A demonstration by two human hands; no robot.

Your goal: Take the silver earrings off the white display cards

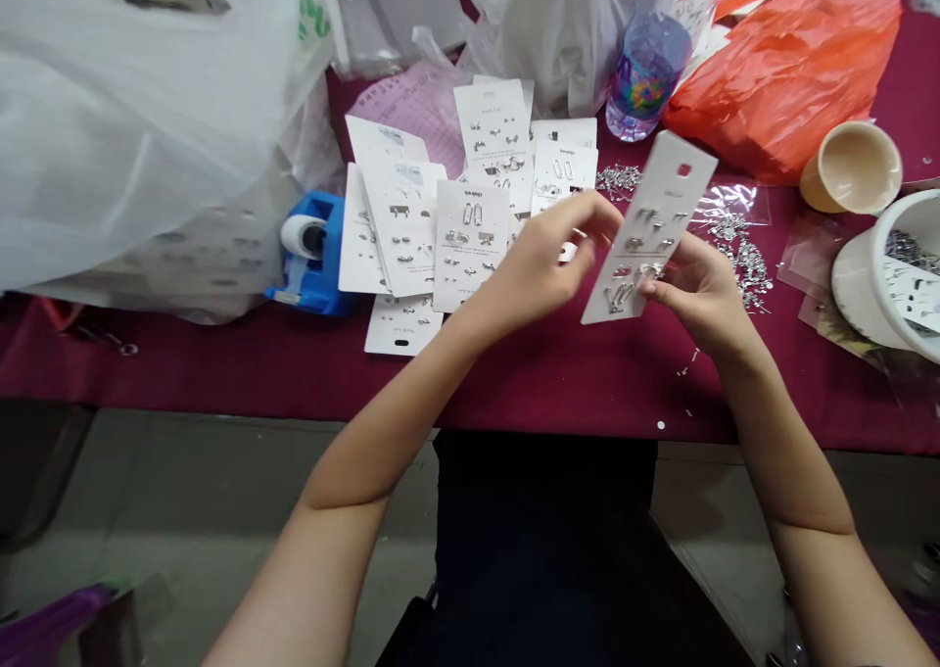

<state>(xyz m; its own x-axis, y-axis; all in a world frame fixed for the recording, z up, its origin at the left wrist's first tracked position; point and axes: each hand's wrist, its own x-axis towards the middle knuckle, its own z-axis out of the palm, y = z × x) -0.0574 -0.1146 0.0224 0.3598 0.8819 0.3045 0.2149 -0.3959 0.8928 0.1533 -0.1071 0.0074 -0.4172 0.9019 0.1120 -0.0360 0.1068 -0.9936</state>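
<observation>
Forearms [382, 422] cross tablecloth's edge [558, 420]; fingers [653, 290] grip earring card [646, 226].

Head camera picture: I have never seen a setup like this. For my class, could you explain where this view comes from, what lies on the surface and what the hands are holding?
This picture comes from one camera worn on a person's head, looking forward and down, so the arms reach in from the bottom. There is no machine here, only the person's bare left hand and right hand. The right hand holds a white earring card with silver earrings on it, its thumb on the card's front. The left hand's fingers are at the card's edge. On the maroon tablecloth lie more earring cards, loose silver pieces, a blue tape dispenser, a water bottle and an orange plastic bag.
</observation>
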